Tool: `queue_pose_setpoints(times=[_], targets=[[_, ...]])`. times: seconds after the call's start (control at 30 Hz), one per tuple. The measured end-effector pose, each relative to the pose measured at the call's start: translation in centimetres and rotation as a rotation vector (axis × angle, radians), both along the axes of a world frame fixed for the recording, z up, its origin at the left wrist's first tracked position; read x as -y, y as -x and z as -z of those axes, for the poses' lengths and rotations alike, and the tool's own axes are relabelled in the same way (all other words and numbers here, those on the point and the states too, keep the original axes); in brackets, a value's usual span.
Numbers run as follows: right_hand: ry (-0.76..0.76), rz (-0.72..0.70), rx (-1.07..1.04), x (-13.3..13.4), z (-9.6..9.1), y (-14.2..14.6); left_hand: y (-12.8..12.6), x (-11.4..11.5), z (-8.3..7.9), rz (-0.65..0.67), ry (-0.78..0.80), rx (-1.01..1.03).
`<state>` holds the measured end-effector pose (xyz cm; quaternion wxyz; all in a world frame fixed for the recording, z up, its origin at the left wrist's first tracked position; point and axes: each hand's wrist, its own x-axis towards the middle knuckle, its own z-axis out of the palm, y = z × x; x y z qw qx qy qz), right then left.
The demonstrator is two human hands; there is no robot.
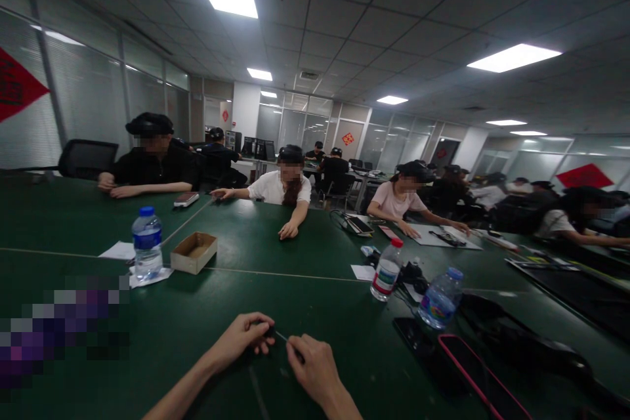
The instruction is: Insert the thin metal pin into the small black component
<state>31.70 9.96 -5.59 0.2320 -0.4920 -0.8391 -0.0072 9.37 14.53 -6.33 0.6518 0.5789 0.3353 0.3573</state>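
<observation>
My left hand is curled above the green table, its fingers closed round something small and dark that they mostly hide. Just to its right, my right hand pinches a thin tool with a dark handle. The tool's slim pale shaft spans the short gap towards my left fingers. Whether its tip touches what the left hand holds, I cannot tell.
Ahead on the left stand a blue-capped bottle and an open cardboard box. On the right are a red-capped bottle, another bottle, a dark phone and a pink-edged phone. Several people sit opposite.
</observation>
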Motion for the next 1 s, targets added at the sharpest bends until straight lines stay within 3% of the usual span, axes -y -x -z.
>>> queue_pose_setpoints(times=[1.0], targets=[[0.002,0.019,-0.002,-0.08,-0.02,0.18,0.04,-0.13,0.32,0.01,0.024,-0.028]])
